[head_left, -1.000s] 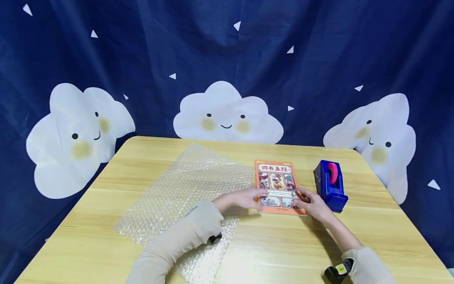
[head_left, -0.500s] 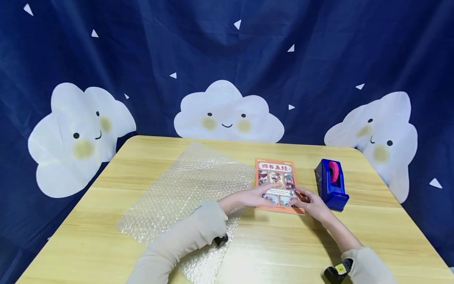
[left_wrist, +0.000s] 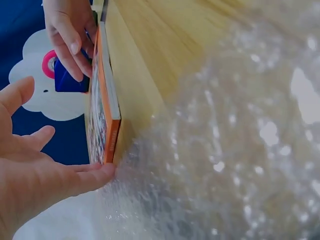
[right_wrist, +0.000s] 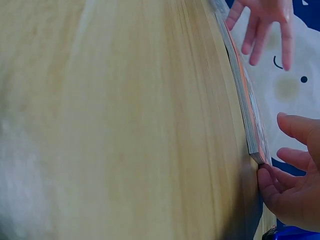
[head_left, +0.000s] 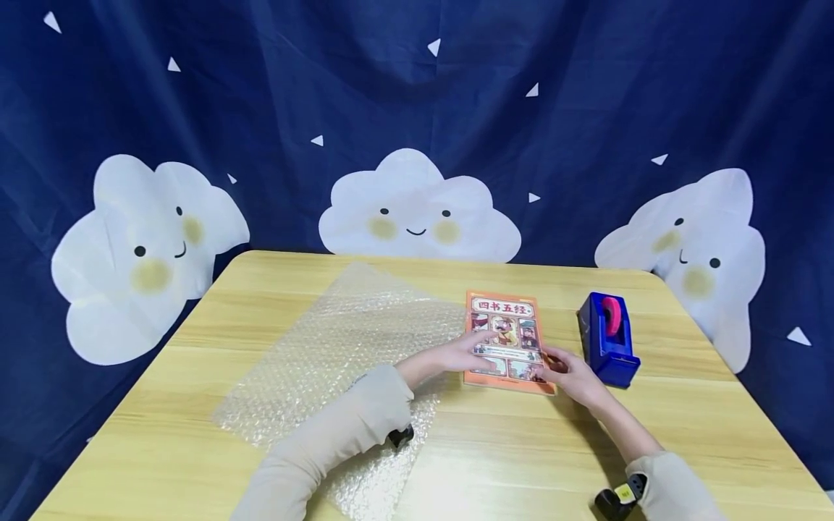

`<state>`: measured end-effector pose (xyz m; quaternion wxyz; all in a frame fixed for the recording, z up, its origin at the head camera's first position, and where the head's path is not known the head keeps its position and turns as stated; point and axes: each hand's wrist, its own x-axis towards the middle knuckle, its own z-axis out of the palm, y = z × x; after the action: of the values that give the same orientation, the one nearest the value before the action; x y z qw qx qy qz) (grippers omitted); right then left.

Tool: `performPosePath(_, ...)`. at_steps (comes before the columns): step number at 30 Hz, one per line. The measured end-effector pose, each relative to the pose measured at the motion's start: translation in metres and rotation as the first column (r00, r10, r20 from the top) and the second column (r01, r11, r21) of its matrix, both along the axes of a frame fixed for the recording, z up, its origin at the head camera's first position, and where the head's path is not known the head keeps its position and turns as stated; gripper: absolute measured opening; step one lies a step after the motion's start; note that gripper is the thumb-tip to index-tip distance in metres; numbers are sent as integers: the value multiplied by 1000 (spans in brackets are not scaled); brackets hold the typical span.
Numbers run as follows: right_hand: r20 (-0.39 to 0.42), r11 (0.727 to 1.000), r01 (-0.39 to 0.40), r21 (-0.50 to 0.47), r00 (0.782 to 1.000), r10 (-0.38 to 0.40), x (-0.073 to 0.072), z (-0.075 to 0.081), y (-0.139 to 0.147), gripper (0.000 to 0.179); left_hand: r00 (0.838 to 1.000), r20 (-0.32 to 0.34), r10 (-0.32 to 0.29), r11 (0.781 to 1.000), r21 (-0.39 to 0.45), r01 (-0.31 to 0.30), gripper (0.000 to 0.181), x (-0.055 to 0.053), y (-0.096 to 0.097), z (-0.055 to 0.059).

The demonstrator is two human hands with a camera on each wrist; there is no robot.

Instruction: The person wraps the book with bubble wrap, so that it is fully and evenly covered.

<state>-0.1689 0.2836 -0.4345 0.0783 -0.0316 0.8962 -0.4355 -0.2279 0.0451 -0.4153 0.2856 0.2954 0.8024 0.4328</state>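
An orange-framed comic-style book [head_left: 510, 308] with red Chinese characters lies flat, cover up, right of the table's middle. My left hand [head_left: 452, 356] reaches over its left edge with fingers spread. In the left wrist view one fingertip of that hand meets the corner of the book [left_wrist: 114, 127], while the other fingers stand off the cover. At the opposite edge is my right hand [head_left: 576, 378]. In the right wrist view its lower fingertips touch the book's near corner, and the thumb of this hand [right_wrist: 295, 192] stays apart from the cover.
A large bubble wrap sheet [head_left: 352, 329] spreads over the table's left and middle, its right corner reaching the book and my left forearm above it. Close beyond my right hand stands a blue tape dispenser [head_left: 615, 358] with a pink roll. A cloud-patterned curtain [head_left: 417, 87] hangs behind.
My left hand moved right over the cover, then drew back toward the left edge. The book has shifted slightly left. My right hand has stayed at the right edge.
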Motion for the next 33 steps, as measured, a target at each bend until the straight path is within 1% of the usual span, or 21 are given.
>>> performPosePath(3, -2, 1000, -3, -7, 1000, 3, 0, 0, 0, 60, 999, 47, 21, 1000, 7, -21, 72, 1, -2, -3)
performPosePath(6, -7, 1000, -3, -14, 1000, 3, -1, -1, -1, 59, 995, 82, 63, 998, 8, -64, 73, 3, -2, -4)
performPosePath(8, -9, 1000, -1, -13, 1000, 1, -1, -1, -1, 60, 992, 86, 90, 996, -9, -89, 73, 5, -3, -4)
performPosePath(11, -9, 1000, 2, -13, 1000, -2, -2, -1, -1, 60, 991, 84, 107, 994, -23, -106, 72, 5, -3, -4)
performPosePath(14, -13, 1000, 0, -15, 1000, -1, -1, 0, -1, 59, 987, 105, 118, 993, 6, -119, 70, 4, -3, -3)
performPosePath(17, -32, 1000, -3, -2, 999, 3, -1, 0, -2, 58, 976, 153, 153, 983, 81, -167, 64, 3, -2, -4)
performPosePath(20, -50, 1000, -2, 13, 999, 2, 0, 0, -1, 57, 954, 214, 208, 959, 148, -242, 60, 1, -1, -6)
performPosePath(24, -48, 1000, 14, -1, 999, -14, 0, -2, 1, 57, 933, 264, 247, 927, 216, -306, 59, 0, 1, -9)
performPosePath(26, -39, 1000, 25, -10, 999, -25, 1, -2, 2, 57, 918, 295, 266, 908, 244, -342, 59, -1, 2, -10)
performPosePath(28, -27, 999, 34, -21, 999, -34, 1, -2, 2, 57, 895, 337, 291, 879, 276, -389, 60, -3, 3, -11)
performPosePath(29, -20, 999, 37, -24, 999, -37, 1, -2, 2, 57, 882, 363, 300, 860, 297, -415, 59, -3, 3, -12)
performPosePath(32, 6, 998, 53, -43, 999, -53, 1, -1, 1, 57, 834, 453, 315, 794, 356, -493, 60, -5, 5, -12)
performPosePath(33, 15, 997, 56, -52, 998, -55, 1, -1, 1, 57, 822, 474, 315, 773, 374, -513, 59, -5, 6, -12)
